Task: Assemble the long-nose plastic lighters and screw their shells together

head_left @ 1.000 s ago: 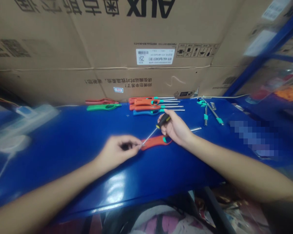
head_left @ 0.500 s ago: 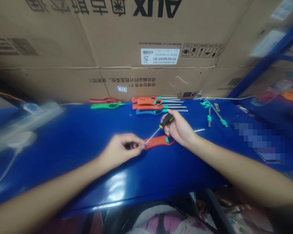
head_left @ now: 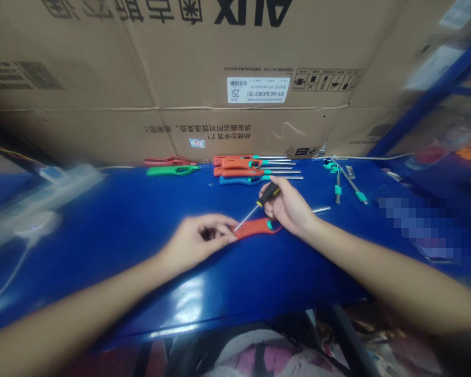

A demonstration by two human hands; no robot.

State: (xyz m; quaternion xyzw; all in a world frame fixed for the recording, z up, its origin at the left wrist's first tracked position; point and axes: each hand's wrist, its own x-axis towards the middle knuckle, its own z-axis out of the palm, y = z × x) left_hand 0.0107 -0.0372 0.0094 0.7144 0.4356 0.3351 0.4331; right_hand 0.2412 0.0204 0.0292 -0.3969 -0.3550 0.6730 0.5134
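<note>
An orange long-necked lighter lies on the blue table, its metal tube pointing right and partly hidden by my right wrist. My left hand pinches the handle end of this lighter between thumb and fingers. A screwdriver with a black and yellow handle is gripped in my right hand. Its thin shaft slants down to the left, and the tip meets the lighter's handle end beside my left fingertips. Whether a screw sits under the tip is too small to tell.
Several orange lighters and a blue lighter lie in a row at the back. Green and red handle shells lie left of them. Metal tubes with teal parts lie right. A power strip occupies the left; a cardboard box stands behind.
The left fingers have shifted slightly at the lighter's handle end. The screwdriver stays at almost the same slant, its tip still at that end.
</note>
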